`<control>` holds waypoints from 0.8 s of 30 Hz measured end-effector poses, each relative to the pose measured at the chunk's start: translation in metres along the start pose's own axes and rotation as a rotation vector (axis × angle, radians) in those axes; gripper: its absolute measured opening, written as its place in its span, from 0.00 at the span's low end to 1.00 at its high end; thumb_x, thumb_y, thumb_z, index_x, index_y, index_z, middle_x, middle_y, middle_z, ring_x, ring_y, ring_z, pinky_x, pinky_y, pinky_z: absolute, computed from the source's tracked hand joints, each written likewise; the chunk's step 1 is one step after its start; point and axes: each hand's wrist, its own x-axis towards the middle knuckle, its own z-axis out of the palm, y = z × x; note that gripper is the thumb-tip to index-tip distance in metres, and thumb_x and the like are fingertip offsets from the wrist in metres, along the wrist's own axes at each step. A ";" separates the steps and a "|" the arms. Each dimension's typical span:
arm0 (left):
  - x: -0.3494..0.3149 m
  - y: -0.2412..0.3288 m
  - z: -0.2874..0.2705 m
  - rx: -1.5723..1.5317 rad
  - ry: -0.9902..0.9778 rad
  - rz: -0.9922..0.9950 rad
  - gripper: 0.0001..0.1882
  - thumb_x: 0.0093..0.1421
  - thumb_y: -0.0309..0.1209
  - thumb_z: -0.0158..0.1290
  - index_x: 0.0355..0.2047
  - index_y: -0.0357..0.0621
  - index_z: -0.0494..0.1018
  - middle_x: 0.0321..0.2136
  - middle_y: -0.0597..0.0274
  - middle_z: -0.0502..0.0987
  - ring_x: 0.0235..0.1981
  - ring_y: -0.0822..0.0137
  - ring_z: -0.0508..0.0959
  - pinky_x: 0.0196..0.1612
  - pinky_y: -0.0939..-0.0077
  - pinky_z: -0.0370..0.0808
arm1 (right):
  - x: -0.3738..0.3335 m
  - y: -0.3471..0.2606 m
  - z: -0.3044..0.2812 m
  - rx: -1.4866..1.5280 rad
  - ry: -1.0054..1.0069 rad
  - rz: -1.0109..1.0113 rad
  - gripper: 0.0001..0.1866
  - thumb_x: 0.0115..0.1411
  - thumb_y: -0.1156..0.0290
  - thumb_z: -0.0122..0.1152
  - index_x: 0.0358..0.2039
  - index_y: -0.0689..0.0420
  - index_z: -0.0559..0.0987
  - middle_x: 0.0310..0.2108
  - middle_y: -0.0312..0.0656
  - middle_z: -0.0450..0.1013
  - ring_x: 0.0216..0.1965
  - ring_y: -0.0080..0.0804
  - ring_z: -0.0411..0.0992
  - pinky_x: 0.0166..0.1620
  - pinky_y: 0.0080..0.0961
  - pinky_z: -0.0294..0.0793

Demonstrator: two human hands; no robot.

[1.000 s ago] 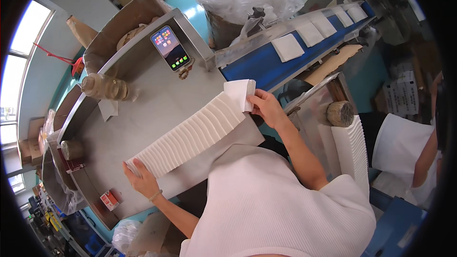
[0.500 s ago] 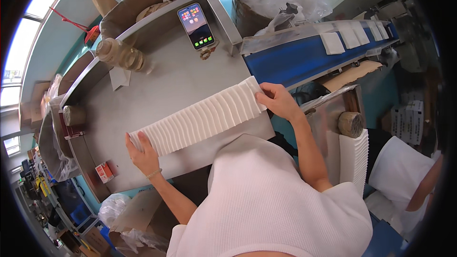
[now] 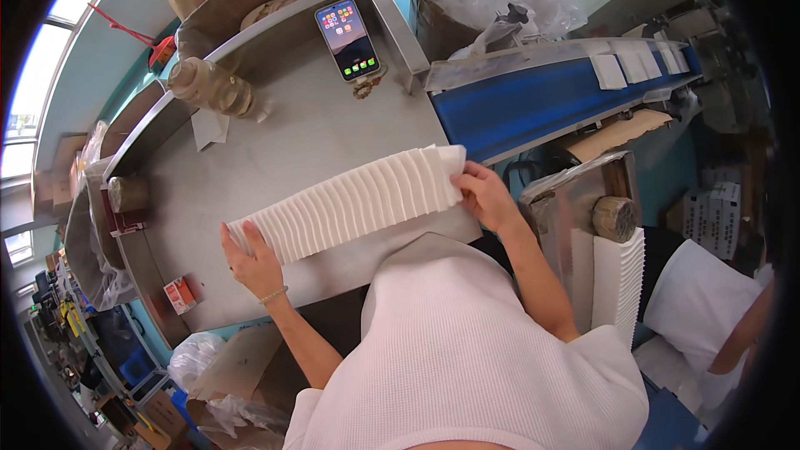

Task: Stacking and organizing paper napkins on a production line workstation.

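A long row of folded white sheets [image 3: 358, 200], pressed together like a concertina, lies slantwise over the steel table [image 3: 292, 125]. My left hand [image 3: 255, 265] grips its near left end, thumb and fingers on either side. At the far right end my right hand [image 3: 490, 198] pinches the last folds between thumb and fingers. A flat white piece [image 3: 452, 160] sticks out there, standing a little apart from the even folds. What the fingertips touch underneath is hidden.
A phone [image 3: 348, 40] and a clear bottle [image 3: 212, 90] are at the table's back. A roll of tape [image 3: 128, 194] and a small red box [image 3: 179, 294] sit left. Rightward runs a blue conveyor belt [image 3: 508, 108] carrying white folded stacks [image 3: 608, 72]. Another person's sleeve [image 3: 704, 287] shows at right.
The row's right end has dropped slightly toward me, and a flat white piece now juts from it. My right hand has shifted slightly down; my left still holds its end.
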 end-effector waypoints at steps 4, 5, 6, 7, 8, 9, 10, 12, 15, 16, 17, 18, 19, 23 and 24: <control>-0.001 0.004 0.003 0.005 0.005 -0.009 0.31 0.66 0.47 0.48 0.59 0.32 0.64 0.57 0.40 0.68 0.58 0.45 0.69 0.61 0.63 0.63 | 0.001 -0.007 0.007 -0.024 0.228 -0.248 0.21 0.65 0.57 0.57 0.49 0.61 0.73 0.39 0.36 0.74 0.38 0.23 0.72 0.41 0.20 0.71; -0.002 0.004 0.006 0.010 0.012 -0.010 0.31 0.66 0.47 0.48 0.59 0.32 0.63 0.57 0.39 0.68 0.58 0.45 0.69 0.61 0.63 0.63 | -0.004 -0.010 0.018 -0.280 0.290 -0.239 0.23 0.65 0.54 0.57 0.50 0.61 0.73 0.39 0.36 0.74 0.37 0.22 0.70 0.40 0.19 0.70; -0.004 0.004 0.005 0.015 0.012 -0.009 0.31 0.66 0.47 0.48 0.59 0.32 0.63 0.57 0.39 0.68 0.58 0.45 0.69 0.61 0.62 0.63 | -0.013 -0.015 0.033 -0.478 0.233 -0.272 0.25 0.63 0.52 0.58 0.49 0.61 0.74 0.37 0.35 0.74 0.36 0.19 0.68 0.39 0.18 0.68; -0.005 0.004 0.004 0.015 0.007 -0.005 0.31 0.66 0.47 0.48 0.59 0.32 0.63 0.57 0.39 0.68 0.58 0.45 0.69 0.61 0.62 0.63 | -0.012 -0.013 0.036 -0.475 0.238 -0.271 0.25 0.63 0.52 0.58 0.49 0.61 0.74 0.37 0.35 0.74 0.36 0.19 0.68 0.39 0.18 0.68; -0.006 0.004 0.003 0.016 0.006 0.008 0.32 0.66 0.47 0.48 0.59 0.32 0.63 0.57 0.39 0.68 0.58 0.45 0.69 0.61 0.62 0.63 | -0.010 -0.012 0.037 -0.384 0.156 -0.243 0.25 0.63 0.52 0.59 0.49 0.61 0.75 0.37 0.35 0.74 0.35 0.19 0.68 0.39 0.18 0.68; -0.002 0.005 0.005 0.014 0.011 0.025 0.32 0.66 0.47 0.48 0.60 0.33 0.63 0.57 0.39 0.68 0.59 0.45 0.68 0.61 0.62 0.63 | -0.005 -0.014 0.037 -0.293 0.072 -0.222 0.24 0.63 0.52 0.59 0.49 0.60 0.75 0.37 0.35 0.74 0.35 0.19 0.68 0.39 0.18 0.68; -0.002 0.005 0.006 0.010 0.012 0.033 0.32 0.66 0.47 0.48 0.60 0.33 0.63 0.57 0.39 0.68 0.59 0.45 0.68 0.61 0.62 0.63 | 0.002 -0.012 0.032 -0.094 0.117 -0.099 0.21 0.64 0.57 0.58 0.49 0.60 0.76 0.38 0.35 0.75 0.35 0.19 0.69 0.40 0.19 0.69; -0.007 0.001 0.006 0.016 0.005 -0.001 0.32 0.66 0.48 0.48 0.60 0.33 0.63 0.57 0.40 0.68 0.59 0.45 0.68 0.61 0.62 0.63 | -0.005 -0.008 0.024 -0.253 0.104 -0.196 0.19 0.64 0.58 0.58 0.49 0.60 0.76 0.39 0.35 0.76 0.36 0.20 0.70 0.41 0.20 0.70; -0.007 0.002 0.008 -0.007 0.011 -0.015 0.32 0.66 0.48 0.48 0.60 0.33 0.62 0.58 0.41 0.68 0.59 0.46 0.68 0.61 0.63 0.63 | 0.000 -0.007 0.012 -0.257 0.109 -0.260 0.18 0.65 0.60 0.57 0.48 0.60 0.76 0.41 0.36 0.76 0.37 0.21 0.71 0.43 0.21 0.71; -0.007 0.003 0.007 -0.013 0.004 -0.008 0.32 0.66 0.48 0.48 0.60 0.33 0.62 0.58 0.41 0.68 0.59 0.46 0.68 0.61 0.63 0.63 | 0.004 -0.008 0.007 -0.099 0.116 -0.232 0.19 0.65 0.60 0.57 0.49 0.61 0.76 0.41 0.37 0.76 0.38 0.21 0.72 0.44 0.21 0.72; -0.007 0.004 0.005 -0.003 0.000 -0.021 0.32 0.66 0.48 0.48 0.60 0.34 0.62 0.57 0.41 0.68 0.59 0.46 0.68 0.61 0.63 0.63 | 0.009 -0.007 0.001 -0.096 0.126 -0.238 0.19 0.65 0.60 0.57 0.49 0.61 0.76 0.41 0.37 0.76 0.38 0.21 0.72 0.44 0.21 0.72; -0.006 0.006 0.006 0.004 -0.003 -0.031 0.32 0.66 0.49 0.47 0.60 0.34 0.62 0.57 0.41 0.68 0.59 0.46 0.68 0.61 0.63 0.63 | 0.014 -0.010 0.002 0.058 0.120 -0.253 0.20 0.65 0.58 0.57 0.49 0.61 0.75 0.42 0.38 0.76 0.39 0.22 0.73 0.44 0.21 0.73; -0.006 0.007 0.007 -0.006 -0.010 -0.020 0.32 0.66 0.49 0.47 0.60 0.34 0.62 0.57 0.41 0.68 0.59 0.46 0.68 0.61 0.63 0.63 | 0.017 -0.013 0.003 0.213 0.111 -0.269 0.21 0.65 0.56 0.56 0.49 0.62 0.75 0.42 0.40 0.75 0.40 0.24 0.73 0.44 0.20 0.73; -0.008 0.004 0.009 0.011 -0.003 -0.014 0.30 0.66 0.45 0.48 0.59 0.33 0.63 0.57 0.41 0.69 0.58 0.45 0.69 0.60 0.60 0.65 | -0.006 -0.014 0.040 -0.651 0.251 -0.415 0.28 0.63 0.46 0.57 0.46 0.62 0.78 0.34 0.38 0.75 0.35 0.22 0.70 0.40 0.22 0.70; -0.008 0.004 0.008 0.026 -0.001 -0.032 0.30 0.66 0.46 0.48 0.59 0.33 0.63 0.57 0.41 0.69 0.58 0.45 0.69 0.60 0.60 0.65 | -0.005 -0.016 0.044 -0.650 0.258 -0.418 0.28 0.63 0.46 0.57 0.46 0.62 0.78 0.34 0.38 0.75 0.35 0.22 0.70 0.40 0.22 0.70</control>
